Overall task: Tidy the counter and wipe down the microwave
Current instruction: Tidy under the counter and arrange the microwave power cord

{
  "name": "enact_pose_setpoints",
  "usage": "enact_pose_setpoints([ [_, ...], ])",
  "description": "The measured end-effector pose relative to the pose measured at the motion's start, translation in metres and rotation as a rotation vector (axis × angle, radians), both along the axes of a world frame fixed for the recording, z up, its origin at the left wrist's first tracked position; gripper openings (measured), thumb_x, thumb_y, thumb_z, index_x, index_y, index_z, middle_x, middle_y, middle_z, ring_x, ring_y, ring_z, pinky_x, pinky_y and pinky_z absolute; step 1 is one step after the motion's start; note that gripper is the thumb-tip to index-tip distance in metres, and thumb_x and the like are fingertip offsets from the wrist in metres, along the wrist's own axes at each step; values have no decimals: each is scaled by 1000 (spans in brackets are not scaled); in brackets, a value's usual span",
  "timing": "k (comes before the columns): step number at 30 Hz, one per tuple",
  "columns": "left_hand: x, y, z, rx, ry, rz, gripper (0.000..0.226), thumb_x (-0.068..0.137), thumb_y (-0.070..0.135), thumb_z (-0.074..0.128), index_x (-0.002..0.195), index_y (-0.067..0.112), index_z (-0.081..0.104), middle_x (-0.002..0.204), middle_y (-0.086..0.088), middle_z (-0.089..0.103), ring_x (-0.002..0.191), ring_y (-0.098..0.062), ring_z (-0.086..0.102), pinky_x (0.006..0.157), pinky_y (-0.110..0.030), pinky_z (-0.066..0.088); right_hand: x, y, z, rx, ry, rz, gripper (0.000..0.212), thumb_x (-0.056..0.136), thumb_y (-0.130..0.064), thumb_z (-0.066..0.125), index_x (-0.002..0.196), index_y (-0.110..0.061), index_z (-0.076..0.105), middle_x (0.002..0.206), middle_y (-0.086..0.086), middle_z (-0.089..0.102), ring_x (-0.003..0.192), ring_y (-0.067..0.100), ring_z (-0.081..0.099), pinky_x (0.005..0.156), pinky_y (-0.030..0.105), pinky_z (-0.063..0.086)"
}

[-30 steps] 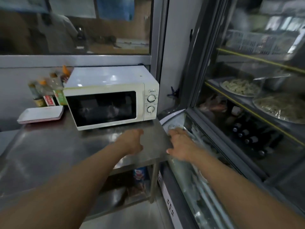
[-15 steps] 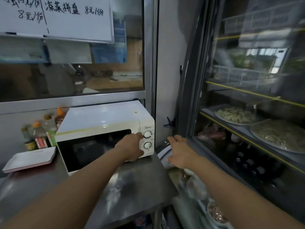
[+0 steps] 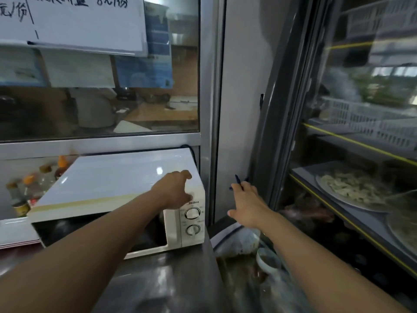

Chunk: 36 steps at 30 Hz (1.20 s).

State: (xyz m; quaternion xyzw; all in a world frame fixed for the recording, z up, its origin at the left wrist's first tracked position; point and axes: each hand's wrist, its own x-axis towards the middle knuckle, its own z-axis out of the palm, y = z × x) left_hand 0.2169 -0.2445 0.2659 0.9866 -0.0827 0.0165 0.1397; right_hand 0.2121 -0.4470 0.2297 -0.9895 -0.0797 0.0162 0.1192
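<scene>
1. Microwave [image 3: 126, 188]: white unit, centre-left of the frame, standing on the steel counter [image 3: 162, 283]. Door closed; contents not discernible through the dark window. Two control dials sit on its right-hand panel.
2. Left hand [image 3: 174, 190]: rests on the top front right corner of the microwave, fingers curled over the edge above the upper dial. It holds no separate object.
3. Right hand [image 3: 247, 205]: centre of the frame, right of the microwave and clear of it. Fingers extended and relaxed, gripping nothing, just below a dark blue clip [image 3: 238, 180] on the wall panel.
4. Sauce bottles [image 3: 33, 184]: grouped at the left edge, behind the microwave; orange and brown caps, contents unclear.
5. Stacked trays [image 3: 15, 233]: lower left, beside the microwave; nothing visible in them.
6. Display case [image 3: 352, 154]: right of the frame. A round platter [image 3: 352, 188] on its shelf carries pale food pieces; a white slotted basket [image 3: 370, 118] stands on the shelf above, contents not discernible.
</scene>
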Motion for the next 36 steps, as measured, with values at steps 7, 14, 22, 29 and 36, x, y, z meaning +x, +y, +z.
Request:
enact_pose_setpoints([
  [7, 54, 12, -6, 23, -7, 17, 61, 86, 30, 64, 139, 19, 36, 137, -5, 47, 123, -24, 47, 101, -37, 43, 63, 17, -11, 18, 13, -5, 73, 89, -33, 60, 145, -15, 18, 149, 12, 22, 136, 31, 23, 110, 47, 31],
  [14, 111, 37, -10, 35, -25, -39, 59, 86, 30, 63, 138, 19, 38, 137, -5, 48, 123, -24, 47, 99, -40, 43, 113, 44, -20, 115, -17, -67, 71, 89, -28, 61, 145, -13, 20, 147, 11, 27, 136, 29, 26, 110, 43, 33],
  [22, 172, 45, -18, 9, -37, -83, 55, 87, 30, 62, 136, 19, 41, 138, -4, 48, 124, -23, 47, 99, -33, 40, 172, 51, -42, 199, -12, -143, 53, 91, -11, 53, 139, -8, 30, 139, 15, 36, 128, 30, 36, 106, 41, 36],
  [29, 227, 37, -23, -8, -59, -49, 52, 88, 27, 62, 135, 17, 44, 137, -4, 50, 124, -22, 48, 101, -36, 41, 242, 50, -66, 260, -28, -96, 51, 91, -22, 57, 134, -10, 35, 134, 14, 41, 123, 29, 41, 100, 39, 39],
  [36, 288, 15, -36, 66, -109, -13, 47, 88, 26, 62, 131, 16, 48, 133, -3, 54, 121, -24, 50, 98, -36, 42, 319, 39, -118, 342, 56, -33, 52, 88, -21, 60, 132, -4, 38, 132, 19, 45, 120, 32, 45, 96, 36, 43],
])
